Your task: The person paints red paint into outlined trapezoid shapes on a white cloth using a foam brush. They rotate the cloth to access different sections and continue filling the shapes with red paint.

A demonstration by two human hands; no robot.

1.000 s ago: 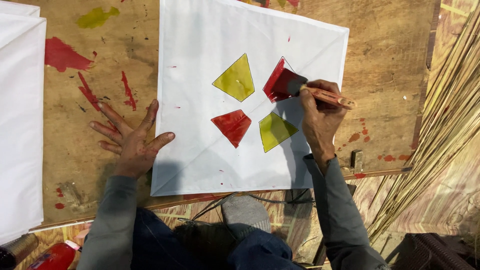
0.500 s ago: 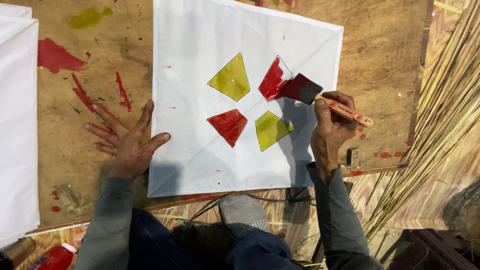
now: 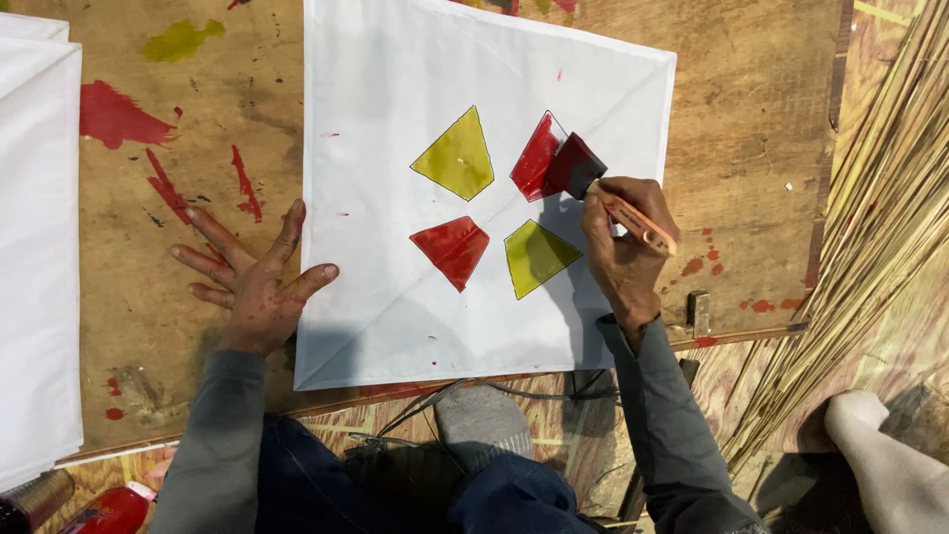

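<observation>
My right hand (image 3: 623, 247) grips a foam brush (image 3: 575, 166) by its pale wooden handle, fingers closed round it, thumb side toward the sheet. The dark head of the brush lies on the upper right red patch (image 3: 537, 158), touching its right edge. That patch sits on a white square sheet (image 3: 395, 119) spread flat on a plywood board (image 3: 761, 119).

Four painted patches ring the middle of the sheet: a yellow one (image 3: 458, 158) at upper left, the red one under my brush, a second red one (image 3: 452, 249) at lower left, and a yellow-green one (image 3: 534, 255) at lower right, just beside my knuckles. Creases run from the corners toward the middle.

My left hand (image 3: 255, 287) lies flat on the board, fingers spread open, holding nothing; the thumb tip touches the sheet's left edge. Red paint speckles the back of that hand.

Red smears (image 3: 124, 117) and a yellow-green blot (image 3: 180, 40) mark the board to my left. More white sheets (image 3: 35, 247) lie at the far left. A bundle of thin sticks (image 3: 880, 218) lies along the right side.
</observation>
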